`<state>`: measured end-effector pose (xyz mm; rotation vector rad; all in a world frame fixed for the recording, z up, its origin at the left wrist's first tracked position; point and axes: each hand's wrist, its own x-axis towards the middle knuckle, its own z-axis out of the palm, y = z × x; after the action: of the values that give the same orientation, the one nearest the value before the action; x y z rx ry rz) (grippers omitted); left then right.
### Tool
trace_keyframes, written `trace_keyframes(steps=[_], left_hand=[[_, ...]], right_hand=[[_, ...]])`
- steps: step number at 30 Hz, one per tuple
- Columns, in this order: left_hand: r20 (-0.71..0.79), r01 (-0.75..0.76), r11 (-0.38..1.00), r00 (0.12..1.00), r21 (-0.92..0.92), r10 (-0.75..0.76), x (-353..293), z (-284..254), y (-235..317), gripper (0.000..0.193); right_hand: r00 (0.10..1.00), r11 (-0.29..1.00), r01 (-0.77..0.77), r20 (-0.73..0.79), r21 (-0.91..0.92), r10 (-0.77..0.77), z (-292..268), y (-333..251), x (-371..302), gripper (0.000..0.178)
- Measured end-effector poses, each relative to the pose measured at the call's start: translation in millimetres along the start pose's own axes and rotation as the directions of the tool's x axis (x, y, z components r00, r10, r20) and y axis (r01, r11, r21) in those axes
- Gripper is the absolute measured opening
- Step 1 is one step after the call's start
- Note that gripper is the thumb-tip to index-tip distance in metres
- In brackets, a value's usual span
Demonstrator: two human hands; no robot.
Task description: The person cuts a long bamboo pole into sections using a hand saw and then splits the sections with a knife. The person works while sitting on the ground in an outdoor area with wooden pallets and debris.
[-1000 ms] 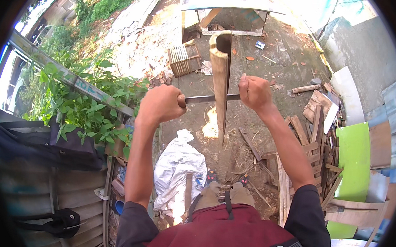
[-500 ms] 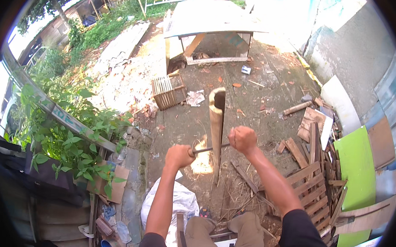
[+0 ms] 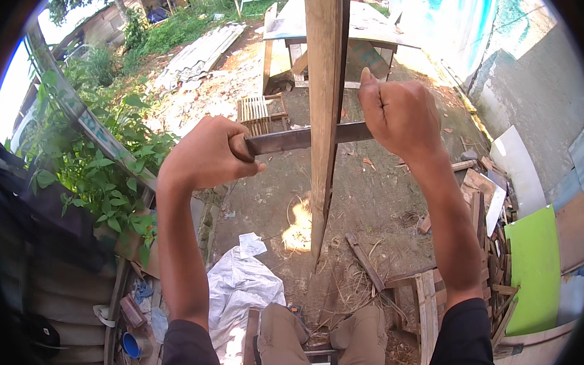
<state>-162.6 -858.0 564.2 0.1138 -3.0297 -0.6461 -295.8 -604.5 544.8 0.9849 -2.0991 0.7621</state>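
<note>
A long split bamboo pole (image 3: 324, 78) stands upright before me, its top beyond the upper edge of the view and its lower end tapering toward the ground. A long knife (image 3: 282, 142) with a dark, flat blade lies crosswise against it, partly hidden behind the pole. My left hand (image 3: 204, 153) is closed round its wooden handle, thumb stretched along the blade side. On the far side of the pole, my right hand (image 3: 406, 117) is clenched on the other end of the knife, which the fist hides; its thumb points up.
A white sack (image 3: 243, 286) lies left of my knees. At right are a slatted wooden frame (image 3: 426, 315), scrap wood (image 3: 485, 206) and a green panel (image 3: 532, 268). A low table (image 3: 284, 25) and a slatted crate (image 3: 254, 112) stand farther off. Leafy plants (image 3: 107, 179) grow at left.
Both hands and the knife have come up and nearer to me along the pole. The pole has risen too; its hollow top, seen before, is now out of view.
</note>
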Motion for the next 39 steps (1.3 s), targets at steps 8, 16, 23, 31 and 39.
trace_keyframes(steps=[8, 16, 23, 31, 39], left_hand=[[-0.272, 0.022, 0.980, 0.962, 0.198, 0.033, 46, 241, -114, 0.024], [-0.556, -0.017, 0.965, 0.815, 0.261, 0.165, 35, 262, -123, 0.028], [-0.647, 0.045, 0.922, 0.725, 0.385, 0.235, 10, 272, -107, 0.030], [-0.641, 0.036, 0.942, 0.741, 0.334, 0.199, -39, 262, -101, 0.030], [-0.603, -0.067, 0.918, 0.735, 0.390, 0.310, -103, 263, -63, 0.012]], right_hand=[[0.981, 0.989, 0.099, -0.158, -0.109, -0.116, 187, 100, -169, 0.049], [0.939, 0.983, 0.106, -0.309, -0.150, -0.149, 196, 89, -176, 0.051], [0.953, 0.980, 0.058, -0.282, -0.192, -0.112, 173, 79, -191, 0.054], [0.955, 0.986, -0.037, -0.296, -0.161, -0.012, 151, 34, -220, 0.049], [0.963, 0.995, -0.033, -0.270, -0.099, 0.005, 87, 3, -260, 0.053]])
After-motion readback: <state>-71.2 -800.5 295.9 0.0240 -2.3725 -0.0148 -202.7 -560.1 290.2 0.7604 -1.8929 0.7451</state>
